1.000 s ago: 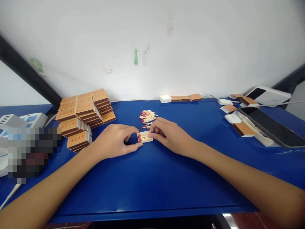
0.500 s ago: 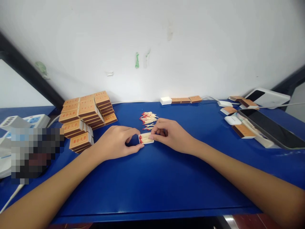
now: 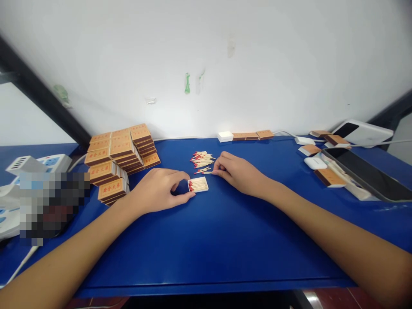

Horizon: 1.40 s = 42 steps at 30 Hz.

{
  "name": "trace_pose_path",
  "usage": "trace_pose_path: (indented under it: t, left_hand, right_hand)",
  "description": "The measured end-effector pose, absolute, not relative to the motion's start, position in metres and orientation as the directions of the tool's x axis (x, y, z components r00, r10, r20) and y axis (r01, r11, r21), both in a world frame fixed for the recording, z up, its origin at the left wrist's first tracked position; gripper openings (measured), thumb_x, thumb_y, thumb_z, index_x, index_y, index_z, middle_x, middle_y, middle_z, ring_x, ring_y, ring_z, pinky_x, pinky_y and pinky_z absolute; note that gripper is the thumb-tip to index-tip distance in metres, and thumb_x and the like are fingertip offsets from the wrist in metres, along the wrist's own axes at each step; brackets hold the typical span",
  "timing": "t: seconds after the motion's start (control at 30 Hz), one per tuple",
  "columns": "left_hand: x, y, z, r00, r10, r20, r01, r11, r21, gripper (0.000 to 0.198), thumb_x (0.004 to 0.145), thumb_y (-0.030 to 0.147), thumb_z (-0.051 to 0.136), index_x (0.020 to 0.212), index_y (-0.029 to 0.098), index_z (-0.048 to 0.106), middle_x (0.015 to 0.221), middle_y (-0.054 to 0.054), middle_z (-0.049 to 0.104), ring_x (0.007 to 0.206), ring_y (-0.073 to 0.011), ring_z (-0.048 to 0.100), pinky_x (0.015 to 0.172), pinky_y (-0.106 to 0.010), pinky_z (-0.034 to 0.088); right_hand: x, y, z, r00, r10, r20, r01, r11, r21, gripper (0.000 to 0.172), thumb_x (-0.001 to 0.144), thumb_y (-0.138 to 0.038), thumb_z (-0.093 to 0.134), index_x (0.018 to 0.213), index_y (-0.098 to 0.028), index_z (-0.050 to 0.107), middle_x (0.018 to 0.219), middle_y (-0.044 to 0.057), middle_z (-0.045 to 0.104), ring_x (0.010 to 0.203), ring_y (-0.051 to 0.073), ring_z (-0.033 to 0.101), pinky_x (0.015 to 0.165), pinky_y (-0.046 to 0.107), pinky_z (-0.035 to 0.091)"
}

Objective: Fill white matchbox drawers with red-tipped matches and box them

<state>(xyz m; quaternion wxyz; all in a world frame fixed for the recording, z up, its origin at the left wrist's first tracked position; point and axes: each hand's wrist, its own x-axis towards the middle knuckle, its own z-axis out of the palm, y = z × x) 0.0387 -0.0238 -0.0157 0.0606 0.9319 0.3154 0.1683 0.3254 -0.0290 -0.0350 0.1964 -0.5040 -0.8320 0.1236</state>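
Observation:
A small white matchbox tray (image 3: 207, 187) with red-tipped matches (image 3: 198, 185) in it lies on the blue table. My left hand (image 3: 164, 190) has its thumb and index finger around the tray's left end, gripping it. Just behind the tray is a loose pile of matches (image 3: 202, 159), with a few stray ones in front of the pile. My right hand (image 3: 236, 174) is right of these stray matches, thumb and fingertips pinched together at the end of one match (image 3: 207, 172).
Stacked matchboxes (image 3: 122, 146) stand at the back left, beside a white power strip (image 3: 53, 162). A white box (image 3: 225, 136) and more matchboxes (image 3: 265, 134) line the wall. To the right are a phone (image 3: 367, 174), an earbud case (image 3: 314, 163) and a white device (image 3: 363, 132).
My right hand has moved from above the tray back and right to the stray matches, uncovering the matches in the tray. My left hand has stayed at the tray. The view has shifted slightly.

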Motion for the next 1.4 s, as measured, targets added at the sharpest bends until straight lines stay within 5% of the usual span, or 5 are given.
trace_pose_path:
  t: [0.13,0.43,0.97,1.4]
  left_hand:
    - [0.038,-0.024,-0.015,0.74,0.614,0.276,0.576,-0.789,0.212,0.03,0.094,0.045,0.072,0.111,0.022,0.077,0.068,0.003,0.064,0.06,-0.0134,0.058,0.059,-0.027,0.038]
    - [0.039,-0.025,-0.016,0.742,0.595,0.31,0.565,-0.803,0.188,0.029,0.094,0.044,0.072,0.11,0.021,0.076,0.069,0.003,0.066,0.061,-0.0141,0.06,0.059,-0.027,0.037]
    - [0.042,-0.028,-0.02,0.761,0.555,0.335,0.521,-0.831,0.195,0.028,0.093,0.042,0.075,0.11,0.02,0.076,0.068,0.004,0.065,0.058,-0.0124,0.059,0.056,-0.026,0.038]
    - [0.043,-0.027,-0.02,0.75,0.579,0.32,0.536,-0.815,0.22,0.028,0.093,0.043,0.075,0.111,0.021,0.076,0.064,0.005,0.061,0.056,-0.0108,0.056,0.056,-0.025,0.037]
  right_hand:
    - [0.327,-0.031,-0.032,-0.41,0.894,0.182,0.803,0.448,-0.394,0.014,0.107,-0.028,0.052,0.099,-0.02,0.062,0.104,0.006,0.06,0.078,0.017,0.056,0.071,0.031,0.043]
    - [0.31,-0.052,-0.017,-0.466,0.863,0.195,0.656,0.485,-0.578,0.018,0.108,-0.032,0.052,0.097,-0.021,0.061,0.099,0.004,0.059,0.08,0.016,0.056,0.073,0.029,0.043]
    - [0.308,-0.038,-0.043,-0.417,0.82,0.391,0.719,0.561,-0.41,0.008,0.105,-0.023,0.057,0.108,-0.021,0.065,0.109,0.006,0.062,0.088,0.018,0.061,0.078,0.031,0.047]
    - [0.318,-0.034,-0.031,-0.394,0.9,0.185,0.817,0.435,-0.379,0.01,0.107,-0.021,0.056,0.101,-0.018,0.064,0.109,0.006,0.06,0.085,0.017,0.06,0.076,0.031,0.045]
